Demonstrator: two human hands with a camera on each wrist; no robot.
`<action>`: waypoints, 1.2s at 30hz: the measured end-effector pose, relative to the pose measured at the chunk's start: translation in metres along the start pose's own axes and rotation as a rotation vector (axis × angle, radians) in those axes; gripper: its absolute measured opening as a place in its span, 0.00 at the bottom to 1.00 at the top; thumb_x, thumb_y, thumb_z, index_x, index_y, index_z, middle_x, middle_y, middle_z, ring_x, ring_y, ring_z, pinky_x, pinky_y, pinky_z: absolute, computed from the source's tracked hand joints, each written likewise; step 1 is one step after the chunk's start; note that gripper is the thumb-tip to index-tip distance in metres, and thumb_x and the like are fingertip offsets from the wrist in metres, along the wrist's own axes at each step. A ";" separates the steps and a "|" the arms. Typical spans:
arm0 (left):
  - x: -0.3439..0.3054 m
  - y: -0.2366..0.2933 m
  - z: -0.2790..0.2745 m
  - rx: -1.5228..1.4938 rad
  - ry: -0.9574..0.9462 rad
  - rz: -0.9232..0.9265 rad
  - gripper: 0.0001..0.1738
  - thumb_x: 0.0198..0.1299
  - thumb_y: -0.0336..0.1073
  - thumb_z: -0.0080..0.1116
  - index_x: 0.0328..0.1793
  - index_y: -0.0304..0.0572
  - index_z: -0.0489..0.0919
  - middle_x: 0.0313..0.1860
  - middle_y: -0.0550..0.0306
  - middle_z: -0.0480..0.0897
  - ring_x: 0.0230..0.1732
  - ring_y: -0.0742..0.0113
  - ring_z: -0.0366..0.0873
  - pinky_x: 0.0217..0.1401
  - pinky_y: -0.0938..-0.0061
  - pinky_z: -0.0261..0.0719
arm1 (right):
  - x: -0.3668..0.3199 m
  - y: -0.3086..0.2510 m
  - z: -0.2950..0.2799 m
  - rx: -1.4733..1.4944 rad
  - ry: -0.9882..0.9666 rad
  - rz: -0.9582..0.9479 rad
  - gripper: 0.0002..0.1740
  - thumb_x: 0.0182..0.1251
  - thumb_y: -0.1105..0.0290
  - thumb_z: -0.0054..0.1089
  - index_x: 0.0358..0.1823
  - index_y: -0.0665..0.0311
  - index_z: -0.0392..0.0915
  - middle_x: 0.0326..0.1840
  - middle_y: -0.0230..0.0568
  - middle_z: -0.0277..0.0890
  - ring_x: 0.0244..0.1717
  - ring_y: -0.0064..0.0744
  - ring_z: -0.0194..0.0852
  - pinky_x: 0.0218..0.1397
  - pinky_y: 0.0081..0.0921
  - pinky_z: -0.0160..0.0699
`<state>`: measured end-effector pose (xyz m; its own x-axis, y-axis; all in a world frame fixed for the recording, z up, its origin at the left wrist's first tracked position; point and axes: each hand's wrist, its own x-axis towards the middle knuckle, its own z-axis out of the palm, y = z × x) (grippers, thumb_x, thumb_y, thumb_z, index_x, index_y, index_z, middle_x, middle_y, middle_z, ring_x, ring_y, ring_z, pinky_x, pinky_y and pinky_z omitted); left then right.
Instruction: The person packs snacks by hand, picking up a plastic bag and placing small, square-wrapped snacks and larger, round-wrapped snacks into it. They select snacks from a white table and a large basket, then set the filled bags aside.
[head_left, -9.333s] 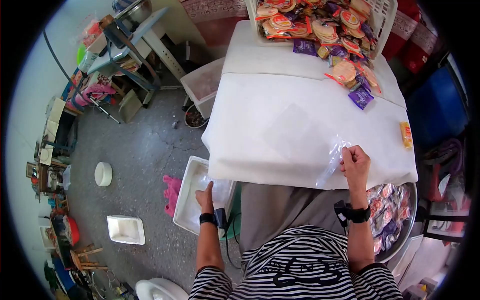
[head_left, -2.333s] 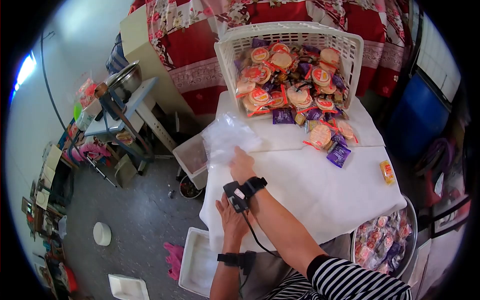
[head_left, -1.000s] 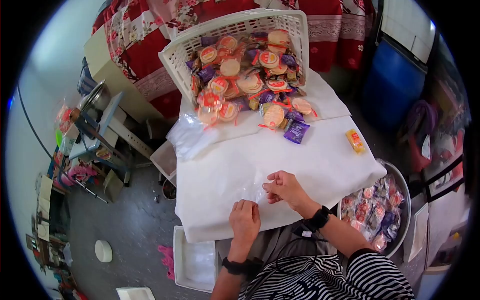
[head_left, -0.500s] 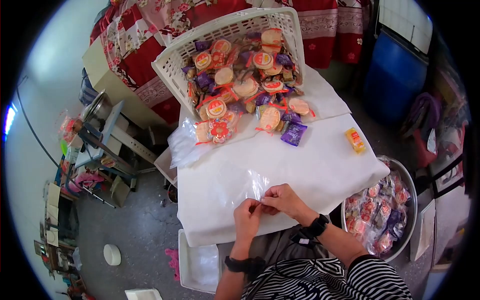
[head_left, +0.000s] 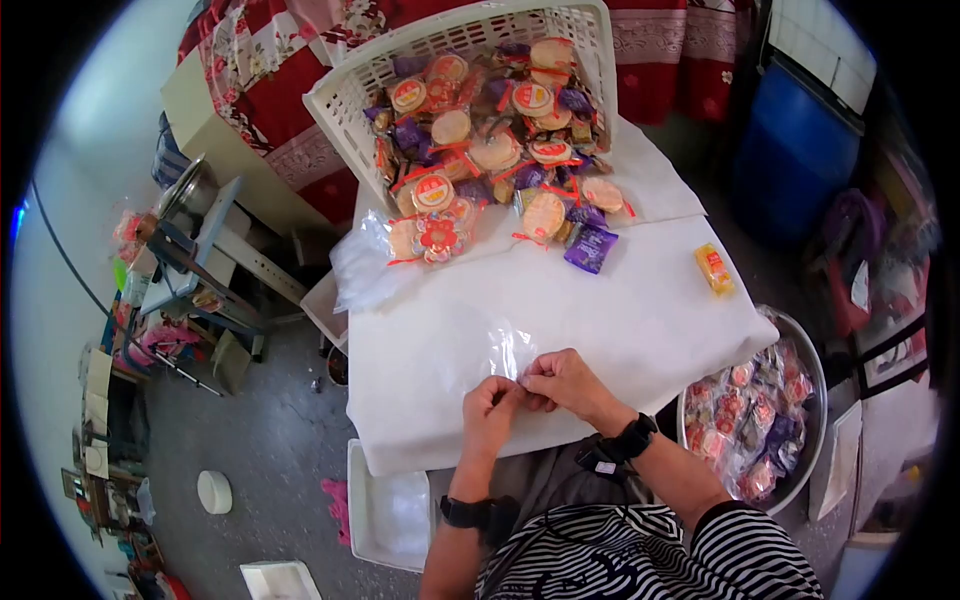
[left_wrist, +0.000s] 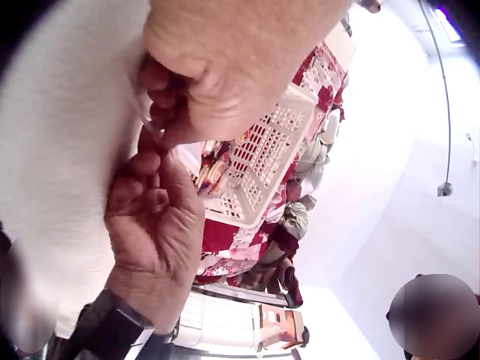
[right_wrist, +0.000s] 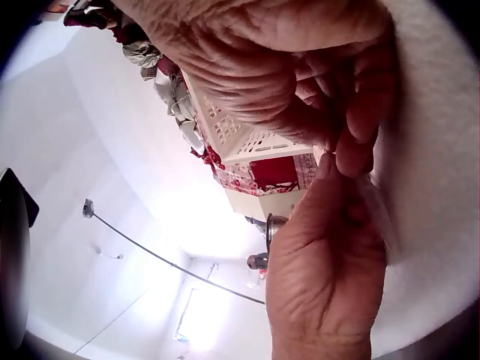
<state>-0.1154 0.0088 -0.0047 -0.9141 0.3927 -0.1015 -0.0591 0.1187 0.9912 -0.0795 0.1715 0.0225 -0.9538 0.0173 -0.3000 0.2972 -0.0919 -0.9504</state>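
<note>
Both hands meet near the front edge of the white-covered table (head_left: 620, 310). My left hand (head_left: 487, 415) and right hand (head_left: 570, 388) pinch the near edge of a clear plastic bag (head_left: 510, 348), which lies flat and faint on the cloth beyond the fingertips. In the left wrist view the thumb and fingertips of the left hand (left_wrist: 154, 225) touch those of the right hand (left_wrist: 217, 67), with a thin strip of film between them. The right wrist view has the right hand (right_wrist: 277, 67) above the left hand (right_wrist: 326, 262), tips together.
A tipped white basket (head_left: 350, 120) of wrapped crackers and purple packets (head_left: 590, 247) spills onto the table's back. Plastic bags (head_left: 365, 270) lie at the left, under a few packs. One yellow packet (head_left: 714, 270) is at the right. A metal basin (head_left: 818, 420) of filled bags stands lower right.
The right hand has left the bag pile at the back left and come to the front edge beside the left hand. Their fingertips have since closed together on one bag, now spread beyond them.
</note>
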 end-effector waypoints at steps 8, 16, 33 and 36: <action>-0.002 0.002 -0.001 0.015 0.064 0.101 0.04 0.61 0.27 0.57 0.33 0.37 0.75 0.24 0.68 0.74 0.26 0.81 0.65 0.29 0.82 0.65 | 0.000 0.004 -0.004 0.084 -0.018 -0.026 0.10 0.61 0.69 0.58 0.34 0.71 0.79 0.25 0.35 0.78 0.24 0.22 0.78 0.24 0.17 0.75; -0.006 0.007 0.001 -0.053 0.005 0.025 0.08 0.56 0.28 0.66 0.35 0.37 0.77 0.26 0.68 0.77 0.28 0.84 0.69 0.30 0.87 0.67 | 0.002 0.005 -0.003 0.097 -0.016 -0.032 0.10 0.61 0.68 0.61 0.36 0.70 0.80 0.27 0.36 0.79 0.25 0.20 0.77 0.24 0.16 0.74; -0.010 0.011 0.004 -0.024 0.045 0.054 0.04 0.57 0.27 0.63 0.37 0.36 0.78 0.28 0.68 0.76 0.28 0.83 0.68 0.31 0.86 0.66 | 0.006 0.010 -0.007 0.101 -0.080 -0.024 0.07 0.59 0.71 0.62 0.34 0.67 0.84 0.25 0.30 0.79 0.22 0.14 0.72 0.24 0.13 0.71; -0.009 -0.001 -0.005 0.016 0.017 0.103 0.04 0.58 0.27 0.62 0.37 0.34 0.78 0.26 0.67 0.77 0.28 0.82 0.69 0.31 0.84 0.67 | 0.008 0.015 -0.004 0.037 -0.087 -0.049 0.07 0.57 0.71 0.61 0.31 0.68 0.82 0.23 0.31 0.78 0.21 0.16 0.71 0.23 0.15 0.70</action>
<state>-0.1089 0.0010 -0.0041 -0.9217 0.3880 0.0022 0.0416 0.0933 0.9948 -0.0826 0.1742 0.0054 -0.9678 -0.0632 -0.2437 0.2501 -0.1298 -0.9595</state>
